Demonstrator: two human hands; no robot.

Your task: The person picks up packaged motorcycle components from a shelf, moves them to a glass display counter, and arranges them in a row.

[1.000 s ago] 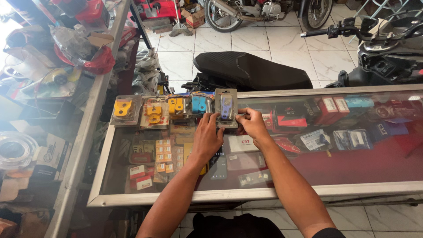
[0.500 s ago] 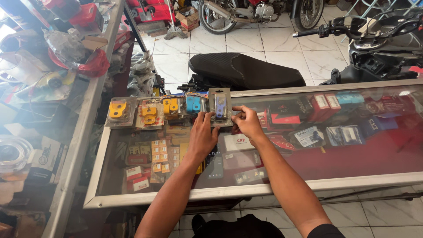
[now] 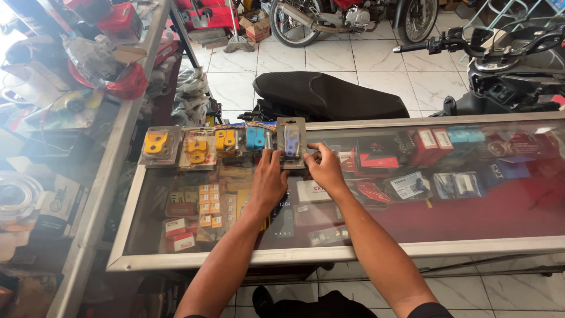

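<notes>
The grey blister card with the pale purple part [image 3: 292, 140], held raised at the upper middle of the frame a second ago, has been brought down flat onto the glass-topped desk [image 3: 412, 244], at the right end of the row of cards. The left hand [image 3: 269, 179] has been shifted slightly right, its fingers [image 3: 272, 156] now laid just below the blue-part card [image 3: 255, 138]. The right hand [image 3: 325, 168] has been lowered beside the card's right edge.

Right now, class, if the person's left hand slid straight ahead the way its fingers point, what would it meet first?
Probably the clear blister pack with a blue metal part, lying just beyond the left hand on the glass counter top; depth is hard to judge.
</notes>
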